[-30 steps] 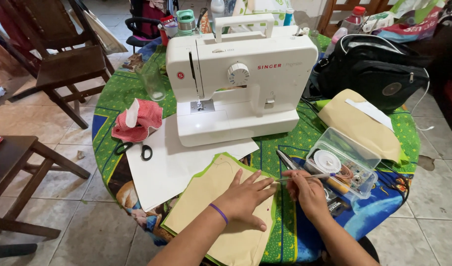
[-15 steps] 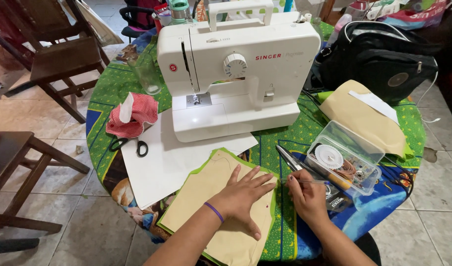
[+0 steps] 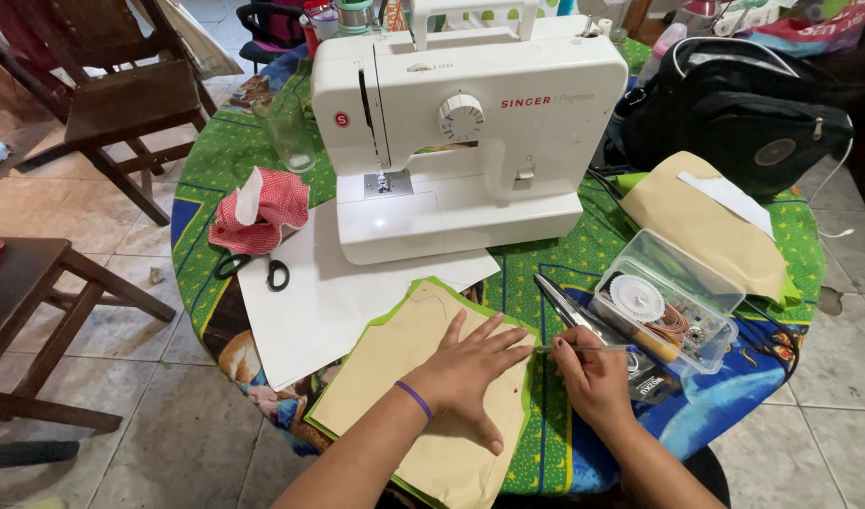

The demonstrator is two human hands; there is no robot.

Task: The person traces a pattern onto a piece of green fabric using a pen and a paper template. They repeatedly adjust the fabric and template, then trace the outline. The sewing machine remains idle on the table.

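While the left hand (image 3: 465, 363) lies flat, fingers spread apart, on a tan paper pattern piece (image 3: 423, 377), it presses the sheet onto the green fabric (image 3: 546, 443) showing under its edges. Pattern sits at the near edge of the round desk (image 3: 781, 377), long axis running from near to far-left. A purple band circles that wrist.

Just right of the pattern, the right hand (image 3: 593, 377) has its fingers closed together on a thin pin-like tool (image 3: 583, 350), lying roughly level, tip pointing left toward the pattern's right edge. Too thin to say whether pin or needle. The tip is just beside that edge, between the two hands. Right hand is the nearer one to the edge; the left only holds the sheet down.

Beside the right hand, further right: long metal shears (image 3: 569, 311), then a clear plastic box (image 3: 673, 306) of sewing notions with its lid open.

Mid-distance left: a white sheet of card (image 3: 319, 302), black-handled scissors (image 3: 263, 271) on it, a red checked fabric bundle (image 3: 263, 212) just beyond.

Far centre: white sewing machine (image 3: 470, 123), needle end at its left. Far right: another tan pattern piece (image 3: 706, 226) on green cloth, a black bag (image 3: 743, 113) behind it. Off the desk, far left, a dark wooden chair (image 3: 103, 94) on the tiled floor.
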